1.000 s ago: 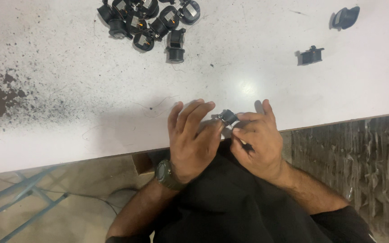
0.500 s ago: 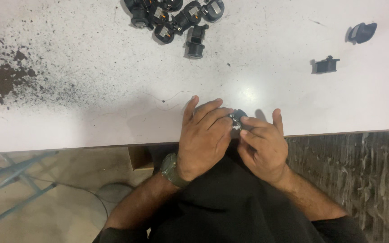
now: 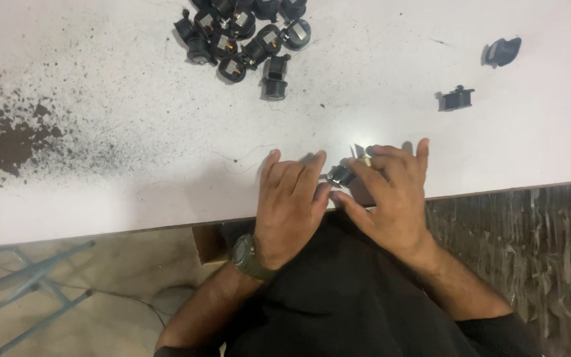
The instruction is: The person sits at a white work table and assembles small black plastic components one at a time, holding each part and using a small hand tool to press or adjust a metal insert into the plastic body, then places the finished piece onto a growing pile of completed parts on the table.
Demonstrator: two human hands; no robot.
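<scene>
Between both hands (image 3: pixel 345 198), seemingly a black part (image 3: pixel 340 176).

White table (image 3: pixel 100 165) with dark speckled stain; beige floor (image 3: pixel 120 291); blue-grey metal frame (image 3: pixel 28 277) beneath.

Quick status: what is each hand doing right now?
Left hand: fingers closed on the small black part at the table edge.
Right hand: fingers pinching the same small black part from the other side.
</scene>
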